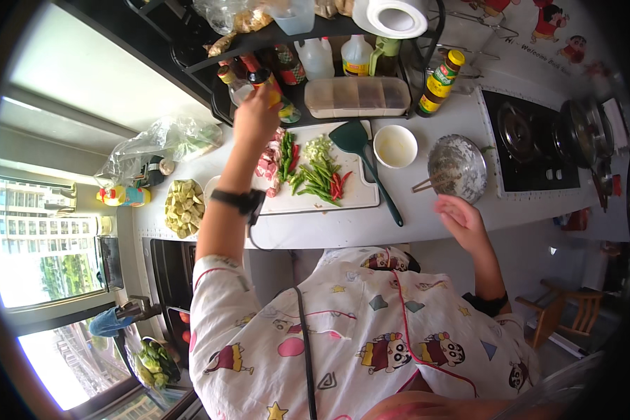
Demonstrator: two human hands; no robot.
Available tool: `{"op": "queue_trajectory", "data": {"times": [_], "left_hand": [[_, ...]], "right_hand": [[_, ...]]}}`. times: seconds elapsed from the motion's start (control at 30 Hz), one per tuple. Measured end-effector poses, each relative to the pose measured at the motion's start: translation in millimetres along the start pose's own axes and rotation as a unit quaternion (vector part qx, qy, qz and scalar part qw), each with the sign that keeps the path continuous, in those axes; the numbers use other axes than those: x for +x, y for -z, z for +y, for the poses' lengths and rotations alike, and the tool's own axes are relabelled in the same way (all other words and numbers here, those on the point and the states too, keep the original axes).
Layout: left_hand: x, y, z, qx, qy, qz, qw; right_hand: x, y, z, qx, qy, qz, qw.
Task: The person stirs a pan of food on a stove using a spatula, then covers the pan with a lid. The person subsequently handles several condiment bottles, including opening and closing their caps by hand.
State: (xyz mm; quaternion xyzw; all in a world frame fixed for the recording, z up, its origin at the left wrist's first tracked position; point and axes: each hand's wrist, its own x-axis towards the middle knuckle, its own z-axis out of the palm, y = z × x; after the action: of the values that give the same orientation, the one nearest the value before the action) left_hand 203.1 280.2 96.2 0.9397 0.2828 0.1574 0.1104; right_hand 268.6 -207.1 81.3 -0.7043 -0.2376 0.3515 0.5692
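My left hand (pixel 257 120) reaches up to the black rack, its fingers wrapped round a dark sauce bottle (pixel 257 75) with a red cap and yellow-and-red label. Below that arm lies a white cutting board (pixel 357 198) with sliced meat (pixel 267 168), cut green peppers (pixel 318 180), red chili pieces (pixel 338 185) and chopped pale bits (pixel 318 148). A dark green spatula (pixel 375 171) rests across the board's right edge. My right hand (pixel 459 215) hovers open and empty by the counter's front edge, just below a metal bowl (pixel 462 166) with white residue and chopsticks (pixel 422 186).
A white bowl (pixel 395 146) stands beside the spatula. Behind it are a seasoning box (pixel 358 96) and a yellow-labelled bottle (pixel 441 84). The black stove (pixel 528 143) is at right. Chopped pale-green vegetable pieces (pixel 184 208) and a plastic bag (pixel 157 145) sit at left.
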Motion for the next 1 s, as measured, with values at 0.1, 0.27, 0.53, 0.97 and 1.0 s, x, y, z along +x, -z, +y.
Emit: {"op": "queue_trajectory", "data": {"times": [0.1,0.27,0.53,0.97,1.0], "left_hand": [[35,-55,-16,0.011,-0.012,-0.005,1.0],[49,-85,-23,-0.064,0.01,0.027,0.998],[7,-79,-62,-0.278,0.077,0.27,0.919],[22,-89,-97,-0.209,0.181,0.173,0.945],[21,-91,-95,-0.211,0.178,0.169,0.946]], "right_hand": [[-4,-8,-2,0.013,0.004,0.05,0.999],[-3,-21,-3,0.014,-0.008,0.068,0.998],[16,-39,-14,-0.007,-0.016,0.055,0.998],[18,-41,-25,-0.041,-0.038,0.061,0.997],[18,-39,-24,-0.04,-0.04,0.066,0.996]]}}
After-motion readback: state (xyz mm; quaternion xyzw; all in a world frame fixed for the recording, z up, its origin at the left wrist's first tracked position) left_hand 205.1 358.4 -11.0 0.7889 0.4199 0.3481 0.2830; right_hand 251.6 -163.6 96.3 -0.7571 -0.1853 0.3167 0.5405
